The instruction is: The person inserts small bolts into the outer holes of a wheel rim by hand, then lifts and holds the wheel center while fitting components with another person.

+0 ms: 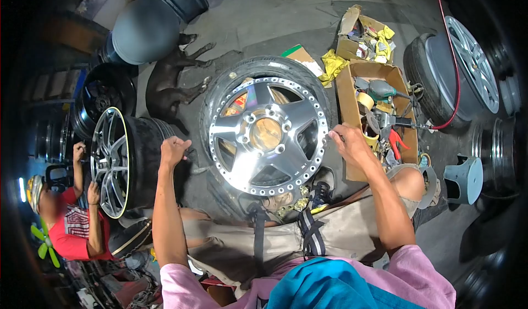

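Observation:
A polished alloy wheel rim [302, 165] with five broad spokes and small holes around its edge lies face up on a black tyre [208, 97]. To the left of the rim, apart from it, my left hand [175, 150] is closed with its fingers curled in. My right hand [350, 142] is at the rim's right edge, its fingertips pinched together; I cannot tell whether they touch the metal. Anything small inside either hand is hidden.
A cardboard box of tools [347, 144] stands right of the tyre, with a smaller box [347, 47] behind it. A black dog [166, 83] lies at the upper left. Beside a spoked wheel [111, 163] sits a co-worker in red [69, 221]. A stool [465, 178] stands right.

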Demonstrator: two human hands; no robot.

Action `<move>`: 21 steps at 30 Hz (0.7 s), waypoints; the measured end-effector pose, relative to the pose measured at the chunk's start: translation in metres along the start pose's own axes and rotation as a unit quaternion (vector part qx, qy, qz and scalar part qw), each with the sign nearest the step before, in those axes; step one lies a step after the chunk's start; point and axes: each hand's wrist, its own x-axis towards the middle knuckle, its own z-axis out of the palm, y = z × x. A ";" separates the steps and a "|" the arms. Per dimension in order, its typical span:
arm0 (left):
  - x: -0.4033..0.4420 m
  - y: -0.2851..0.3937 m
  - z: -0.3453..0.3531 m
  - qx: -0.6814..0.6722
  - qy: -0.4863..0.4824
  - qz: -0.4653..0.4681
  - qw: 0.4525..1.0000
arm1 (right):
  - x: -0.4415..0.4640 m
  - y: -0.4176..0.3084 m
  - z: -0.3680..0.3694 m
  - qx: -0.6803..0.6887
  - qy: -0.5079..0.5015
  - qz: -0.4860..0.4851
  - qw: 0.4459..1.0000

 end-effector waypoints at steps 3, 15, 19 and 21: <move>0.019 -0.027 0.012 0.032 0.019 0.058 0.998 | 0.010 0.004 0.006 -0.030 0.004 -0.001 1.000; 0.055 -0.008 0.045 -0.043 -0.120 -0.013 0.992 | 0.035 0.021 0.034 -0.008 0.035 0.147 0.988; 0.074 0.019 0.072 0.006 -0.034 0.048 0.998 | 0.031 0.028 0.040 0.018 0.027 0.165 0.986; 0.084 0.019 0.083 -0.010 -0.034 0.048 0.998 | 0.025 0.045 0.050 0.038 0.012 0.156 0.987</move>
